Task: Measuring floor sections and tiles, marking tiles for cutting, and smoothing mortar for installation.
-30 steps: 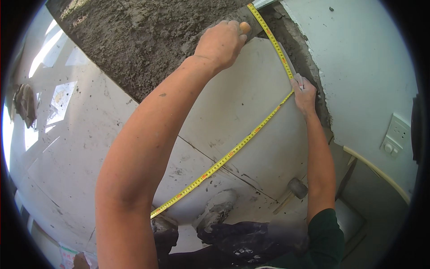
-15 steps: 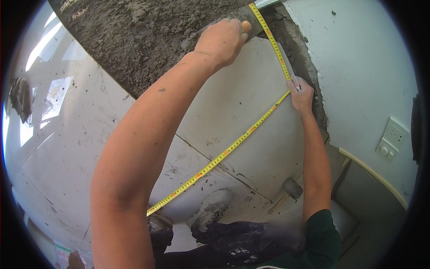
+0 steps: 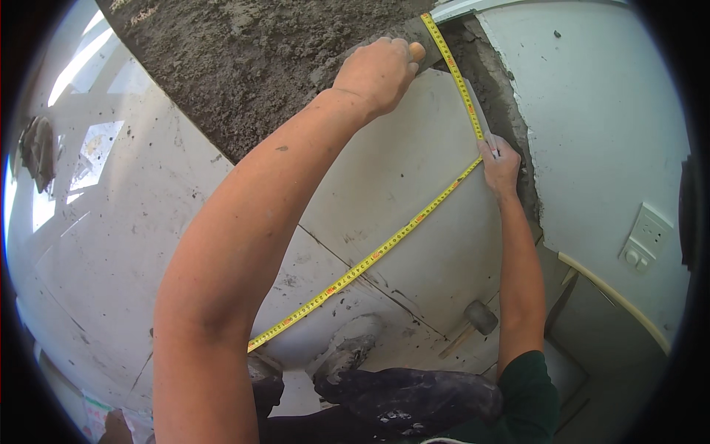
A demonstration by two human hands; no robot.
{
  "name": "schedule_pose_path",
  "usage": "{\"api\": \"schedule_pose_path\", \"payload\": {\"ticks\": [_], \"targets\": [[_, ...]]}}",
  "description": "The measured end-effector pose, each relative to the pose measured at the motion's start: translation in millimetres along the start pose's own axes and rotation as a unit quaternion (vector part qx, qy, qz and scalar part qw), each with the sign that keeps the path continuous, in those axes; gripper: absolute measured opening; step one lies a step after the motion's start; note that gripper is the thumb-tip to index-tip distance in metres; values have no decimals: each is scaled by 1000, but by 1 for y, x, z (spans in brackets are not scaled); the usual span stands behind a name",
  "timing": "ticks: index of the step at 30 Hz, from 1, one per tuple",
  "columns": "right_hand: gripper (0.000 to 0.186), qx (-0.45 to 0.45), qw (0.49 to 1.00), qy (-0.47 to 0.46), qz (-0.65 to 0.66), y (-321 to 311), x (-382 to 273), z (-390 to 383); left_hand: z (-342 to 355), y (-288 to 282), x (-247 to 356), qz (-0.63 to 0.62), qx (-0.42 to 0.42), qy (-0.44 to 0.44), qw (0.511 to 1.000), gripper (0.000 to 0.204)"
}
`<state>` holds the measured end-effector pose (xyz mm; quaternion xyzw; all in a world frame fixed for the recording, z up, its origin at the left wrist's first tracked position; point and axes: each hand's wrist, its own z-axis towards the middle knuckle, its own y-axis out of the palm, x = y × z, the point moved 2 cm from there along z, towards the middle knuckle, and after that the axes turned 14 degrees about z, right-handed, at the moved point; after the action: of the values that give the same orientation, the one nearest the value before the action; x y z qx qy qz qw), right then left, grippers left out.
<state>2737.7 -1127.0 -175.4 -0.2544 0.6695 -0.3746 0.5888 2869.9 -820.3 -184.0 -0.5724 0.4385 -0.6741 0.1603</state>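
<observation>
My left hand [image 3: 379, 74] is wrapped round the wooden handle of a trowel [image 3: 430, 38]. Its grey blade lies over the mortar bed [image 3: 222, 59] at the far edge of a pale floor tile [image 3: 392, 185]. By the tile's right edge, my right hand [image 3: 503, 166] pinches a yellow tape measure [image 3: 373, 257]. The tape bends at these fingers: one stretch runs to the far end beside the trowel, the other crosses the tiles diagonally toward my feet. Behind my left forearm the tape's near end is hidden.
A black-headed mallet [image 3: 481, 317] lies near my right forearm. On the right stands a pale wall [image 3: 592, 111] with a socket and switch plate [image 3: 645, 235]; a mortar-filled gap runs along its foot. A dark clump [image 3: 37, 152] sits on the glossy tiles at left.
The view has shifted slightly, so the far part of the scene sits a little lower. Both hands keep their holds, and the tape lies much as before.
</observation>
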Motion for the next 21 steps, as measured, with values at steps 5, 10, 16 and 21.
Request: {"api": "schedule_pose_path", "payload": {"ticks": [5, 10, 16, 21], "targets": [[28, -5, 1000, 17, -3, 3, -3, 0, -1, 0, -2, 0, -1, -5, 1000, 32], [28, -1, 1000, 9, 0, 2, -1, -2, -4, -5, -1, 13, -10, -7, 1000, 32], [23, 2, 1000, 10, 12, -7, -13, -11, -21, -33, -7, 60, 37, 31, 997, 31], [21, 28, 996, -64, 59, -8, -24, -38, -40, -61, -31, 106, 33, 57, 992, 41]]}}
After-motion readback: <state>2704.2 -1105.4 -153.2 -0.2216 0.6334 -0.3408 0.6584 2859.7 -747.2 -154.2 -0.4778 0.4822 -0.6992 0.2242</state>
